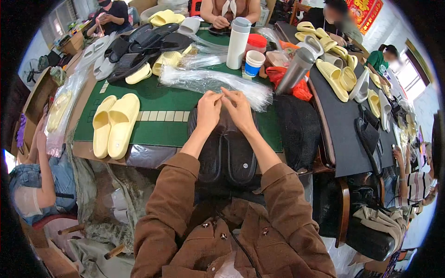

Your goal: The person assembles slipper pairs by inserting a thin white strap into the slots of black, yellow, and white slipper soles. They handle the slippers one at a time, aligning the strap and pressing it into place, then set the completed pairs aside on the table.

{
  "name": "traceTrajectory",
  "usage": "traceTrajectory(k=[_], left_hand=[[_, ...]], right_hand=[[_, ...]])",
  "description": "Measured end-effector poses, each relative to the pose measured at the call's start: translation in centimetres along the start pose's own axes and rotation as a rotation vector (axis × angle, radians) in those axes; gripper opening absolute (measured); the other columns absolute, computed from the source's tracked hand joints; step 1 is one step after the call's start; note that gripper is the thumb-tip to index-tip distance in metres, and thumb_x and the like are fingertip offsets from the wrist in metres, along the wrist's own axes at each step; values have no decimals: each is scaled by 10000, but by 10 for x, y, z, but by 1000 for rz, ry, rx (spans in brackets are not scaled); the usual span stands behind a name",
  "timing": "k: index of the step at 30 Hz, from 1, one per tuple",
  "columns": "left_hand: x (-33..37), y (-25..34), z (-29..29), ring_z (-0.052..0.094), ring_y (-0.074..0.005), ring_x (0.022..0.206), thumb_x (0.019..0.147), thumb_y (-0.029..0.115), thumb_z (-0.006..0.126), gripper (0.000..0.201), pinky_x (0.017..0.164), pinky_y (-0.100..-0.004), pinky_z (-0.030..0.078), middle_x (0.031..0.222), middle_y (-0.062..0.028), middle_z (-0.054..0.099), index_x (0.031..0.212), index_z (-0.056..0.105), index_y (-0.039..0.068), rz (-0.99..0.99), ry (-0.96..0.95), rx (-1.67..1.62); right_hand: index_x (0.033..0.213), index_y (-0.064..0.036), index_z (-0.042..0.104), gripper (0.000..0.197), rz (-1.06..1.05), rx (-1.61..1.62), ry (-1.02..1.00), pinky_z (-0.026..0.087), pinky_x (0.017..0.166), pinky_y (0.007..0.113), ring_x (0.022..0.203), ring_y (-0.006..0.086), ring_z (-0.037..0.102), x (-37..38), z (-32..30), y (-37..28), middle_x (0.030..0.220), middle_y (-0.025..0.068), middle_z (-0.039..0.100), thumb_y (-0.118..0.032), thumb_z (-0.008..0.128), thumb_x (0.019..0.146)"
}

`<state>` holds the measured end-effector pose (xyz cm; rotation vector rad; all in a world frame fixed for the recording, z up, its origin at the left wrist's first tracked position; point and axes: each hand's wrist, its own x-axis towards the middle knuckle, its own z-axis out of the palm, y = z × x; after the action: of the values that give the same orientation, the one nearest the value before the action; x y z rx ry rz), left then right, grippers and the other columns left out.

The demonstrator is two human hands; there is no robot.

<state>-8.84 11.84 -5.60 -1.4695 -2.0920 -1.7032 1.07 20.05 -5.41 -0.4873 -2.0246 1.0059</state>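
Where the two hands come together, the fingertips of the left hand (208, 113) and the right hand (239, 112) draw in close to each other, raised in front of the person. The left thumb and forefinger bunch to a point, while the right forefinger reaches out straighter; whether either pinches something thin and clear, I cannot tell. Directly below lies a pair of black slide sandals (211, 155), side by side at the near edge of the worktop (160, 134), heels toward the person and straps partly hidden under the hands. A round white sticker (246, 165) sits on the right sandal.

Just beyond the fingertips spreads a bundle of clear plastic (218, 85). To the left stands apart a pair of pale yellow slides (125, 127); to the right is a black mesh bag (299, 134). Farther back are a white bottle with a grey lid (236, 48), a white-and-blue cup (254, 65), a red-lidded tub (256, 42) and a leaning steel flask (295, 70). A heap of black slides (157, 39) fills the far left. Across from the person sits a co-worker in a brown top (252, 10).
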Motion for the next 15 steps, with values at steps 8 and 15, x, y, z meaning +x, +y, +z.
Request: traceTrajectory(k=[8,15], left_hand=[[2,2,3,592,-381,819,829,25,572,131,720,-422,471,853,-200,593,910,664,-23,158,-18,40],[3,4,3,597,-359,797,845,32,583,121,713,-404,467,844,-187,593,896,656,-51,91,-56,56]], right_hand=[[1214,-86,644,312,-41,-100,32,450,901,374,1029,299,575,2,0,10,1086,181,615,-158,567,920],[1073,-25,680,233,-139,-92,138,469,865,398,999,338,587,2,4,12,1060,180,605,-151,595,896]])
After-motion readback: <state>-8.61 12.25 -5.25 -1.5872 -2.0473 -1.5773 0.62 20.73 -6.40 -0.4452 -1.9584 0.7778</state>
